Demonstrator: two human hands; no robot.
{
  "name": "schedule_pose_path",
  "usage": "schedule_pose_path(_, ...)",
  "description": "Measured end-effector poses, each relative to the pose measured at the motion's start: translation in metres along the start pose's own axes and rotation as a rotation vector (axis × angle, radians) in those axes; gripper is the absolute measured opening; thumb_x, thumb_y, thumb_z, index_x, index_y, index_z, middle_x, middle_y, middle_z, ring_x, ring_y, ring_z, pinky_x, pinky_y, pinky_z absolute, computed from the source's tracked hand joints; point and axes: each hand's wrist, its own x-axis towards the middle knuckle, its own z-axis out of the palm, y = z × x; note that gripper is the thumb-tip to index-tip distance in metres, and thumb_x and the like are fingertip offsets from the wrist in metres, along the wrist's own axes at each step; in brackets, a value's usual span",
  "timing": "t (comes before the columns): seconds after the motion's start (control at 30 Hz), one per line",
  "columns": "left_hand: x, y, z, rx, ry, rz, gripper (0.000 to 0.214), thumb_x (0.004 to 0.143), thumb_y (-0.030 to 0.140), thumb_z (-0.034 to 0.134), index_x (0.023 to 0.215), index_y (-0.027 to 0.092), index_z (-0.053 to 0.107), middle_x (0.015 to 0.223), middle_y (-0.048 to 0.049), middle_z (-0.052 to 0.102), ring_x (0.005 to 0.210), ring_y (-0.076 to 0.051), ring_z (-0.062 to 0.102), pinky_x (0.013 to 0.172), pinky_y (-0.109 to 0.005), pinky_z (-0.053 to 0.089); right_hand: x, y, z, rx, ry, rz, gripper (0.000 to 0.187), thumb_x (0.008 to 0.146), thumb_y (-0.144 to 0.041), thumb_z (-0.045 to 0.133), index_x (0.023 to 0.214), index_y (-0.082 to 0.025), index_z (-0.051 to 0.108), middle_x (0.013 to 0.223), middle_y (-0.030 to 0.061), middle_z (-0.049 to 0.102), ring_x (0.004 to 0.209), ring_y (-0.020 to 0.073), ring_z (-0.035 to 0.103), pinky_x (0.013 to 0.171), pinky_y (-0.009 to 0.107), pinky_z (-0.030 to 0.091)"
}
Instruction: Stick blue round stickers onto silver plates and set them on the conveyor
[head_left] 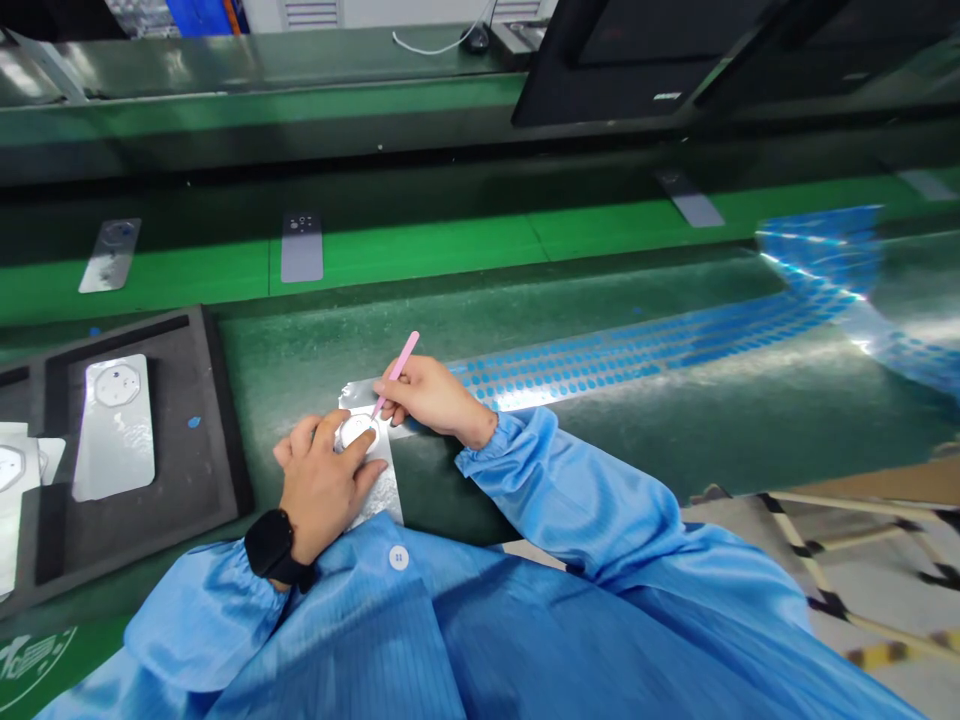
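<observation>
Pink tweezers (396,372) are pinched in my right hand (429,392), their tip down at the round camera area of a silver phone back cover (384,490). My left hand (324,478), a black watch on its wrist, holds that cover on the bench, fingers around the circular part. Part of the cover lies hidden beneath the left hand. Behind and right of my right hand runs a long clear strip with rows of blue dots (570,370). Whether something small sits at the tweezer tip is too fine to make out.
On the left, a black tray (191,470) holds several silver covers (116,445). Along the green belt (435,240) lie phone covers, including a grey one (302,250). Dark monitors (630,60) hang at the upper right. The blue strip bunches up (821,250) at the right.
</observation>
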Motion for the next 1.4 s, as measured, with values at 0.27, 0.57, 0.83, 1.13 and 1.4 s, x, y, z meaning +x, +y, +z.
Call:
schedule_pose_path(0.27,0.003,-0.001,-0.001,-0.02,-0.022,-0.023,0.026,0.082,0.043,0.064,0.102,0.029,0.074,0.131,-0.0152,0.049,0.114,-0.038,0.038,0.089,-0.055,0.04,0.001,0.001,-0.001,0.011,-0.025,-0.013,0.021,0.086,-0.009,0.059,0.065,-0.012,0.057,0.052,0.0015,0.063,0.041,0.0089,0.058,0.04,0.016,0.048)
schedule_pose_path(0.57,0.007,0.0,0.0,-0.032,-0.041,-0.041,0.026,0.076,0.035,0.072,0.101,0.027,0.072,0.132,-0.0134,0.054,0.122,-0.041,0.036,0.09,-0.058,0.039,0.005,0.005,-0.003,0.161,-0.068,0.001,0.02,0.085,-0.012,0.063,0.065,-0.012,0.057,0.049,0.0004,0.061,0.039,0.009,0.057,0.039,0.016,0.048)
schedule_pose_path(0.83,0.047,-0.009,-0.018,-0.133,-0.24,-0.197,0.054,0.069,0.027,0.075,0.118,0.019,0.054,0.119,-0.0137,0.057,0.112,-0.031,0.052,0.091,-0.046,0.042,0.013,0.01,-0.016,0.495,-0.138,0.004,0.029,0.077,-0.031,0.073,0.062,-0.011,0.058,0.051,0.0025,0.061,0.045,0.0109,0.06,0.041,0.018,0.049)
schedule_pose_path(1.13,0.087,-0.027,-0.037,-0.079,-0.335,-0.221,0.043,0.066,0.025,0.075,0.1,0.019,0.049,0.098,-0.0087,0.061,0.089,-0.026,0.06,0.078,-0.038,0.047,0.013,0.008,-0.019,0.596,-0.182,0.03,0.025,0.079,-0.027,0.071,0.065,-0.012,0.057,0.05,0.0012,0.06,0.045,0.0115,0.061,0.04,0.017,0.048)
schedule_pose_path(1.4,0.236,-0.087,-0.089,-0.045,-0.026,-0.116,0.032,0.069,0.028,0.066,0.097,0.02,0.052,0.099,-0.0074,0.06,0.098,-0.026,0.059,0.086,-0.036,0.048,0.017,0.011,-0.02,0.626,-0.228,0.037,0.028,0.079,-0.031,0.07,0.065,-0.012,0.055,0.052,0.0032,0.062,0.044,0.0109,0.06,0.041,0.017,0.046)
